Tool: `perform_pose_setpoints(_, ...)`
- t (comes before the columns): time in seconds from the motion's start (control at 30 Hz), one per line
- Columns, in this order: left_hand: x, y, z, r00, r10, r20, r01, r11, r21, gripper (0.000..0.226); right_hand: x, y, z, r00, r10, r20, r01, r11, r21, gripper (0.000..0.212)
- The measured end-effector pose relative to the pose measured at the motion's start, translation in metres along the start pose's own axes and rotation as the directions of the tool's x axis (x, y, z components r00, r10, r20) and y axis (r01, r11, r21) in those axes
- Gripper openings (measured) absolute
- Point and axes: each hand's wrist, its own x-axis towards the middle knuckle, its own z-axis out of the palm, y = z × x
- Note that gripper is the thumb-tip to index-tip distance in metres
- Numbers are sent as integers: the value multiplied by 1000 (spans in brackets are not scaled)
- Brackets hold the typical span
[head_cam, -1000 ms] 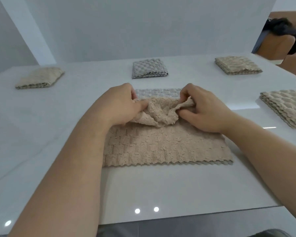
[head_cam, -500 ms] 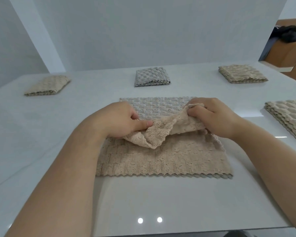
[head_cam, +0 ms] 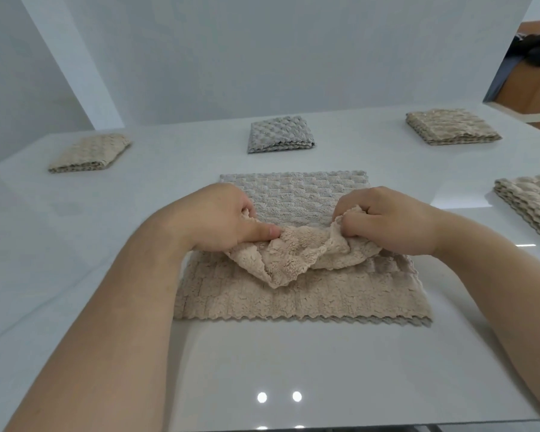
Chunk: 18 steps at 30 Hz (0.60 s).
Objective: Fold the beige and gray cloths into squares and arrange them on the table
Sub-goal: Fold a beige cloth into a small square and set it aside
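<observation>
Three finished squares sit well apart along the far side of the table (head_cam: 75, 244): left beige square (head_cam: 88, 154), gray square (head_cam: 279, 135), right beige square (head_cam: 451, 126). A beige stack (head_cam: 530, 204) lies at the right edge, cut off by the frame. I can't count its layers or tell if they are finished.

In work is one beige cloth (head_cam: 293, 297), centre, near the person. It overlaps one gray cloth (head_cam: 293, 191) that is spread flat and shows beyond it. Left hand (head_cam: 219, 219) and right hand (head_cam: 387, 222) are each curled round the bunched far edge of the beige cloth. That edge is lifted, and the middle sags between them.

Judged: the first fold of the beige cloth is under way, not laid down. Left to do: finish that fold, fold it to a square and place it. The gray cloth then needs all its folds. Roughly halfway or a bit past, depending on the stack.

Count:
- hands: two
- loose cloths: two (one beige, one gray)
- squares: three (two beige, one gray)
- stack: one
</observation>
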Motion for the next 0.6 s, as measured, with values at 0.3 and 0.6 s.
perform_pose_setpoints(0.3,-4,4,-3,998,42,-52,-48,991,-121,44,-1,-1,-4,1000,-3,24,1,996,84,30)
perform_pose_setpoints(0.6,1,7,0,944,5,-330,-92,964,-248,45,0,3,-10,991,-1,-134,26,982,186,37)
